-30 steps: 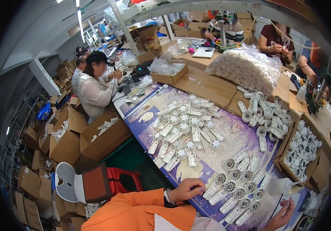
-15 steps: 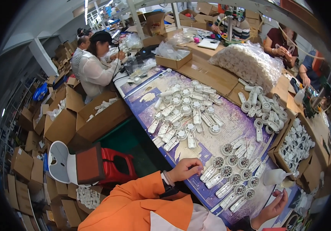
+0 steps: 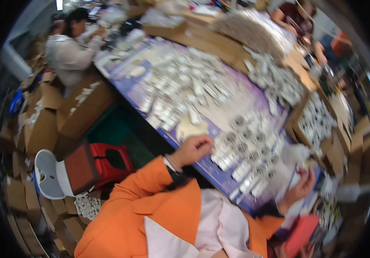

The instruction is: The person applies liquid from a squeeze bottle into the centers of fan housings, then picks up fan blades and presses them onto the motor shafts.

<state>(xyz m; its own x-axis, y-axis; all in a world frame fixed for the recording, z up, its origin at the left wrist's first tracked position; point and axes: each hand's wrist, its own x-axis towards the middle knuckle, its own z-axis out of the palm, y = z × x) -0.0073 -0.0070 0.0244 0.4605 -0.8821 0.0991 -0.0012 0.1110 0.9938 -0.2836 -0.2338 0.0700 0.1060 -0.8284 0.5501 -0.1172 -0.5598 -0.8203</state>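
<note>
From here I see white parts (image 3: 241, 149), centre-right, just right of curled left hand (image 3: 194, 149), grip unclear, and upper-left of half-open right hand (image 3: 302, 185).

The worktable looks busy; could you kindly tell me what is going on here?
A person in an orange jacket has both hands at the worktable. The left hand, curled, is beside grouped white handled parts; the right hand is near a white bottle. Blur hides whether either holds anything. A heap of similar parts lies farther along.
</note>
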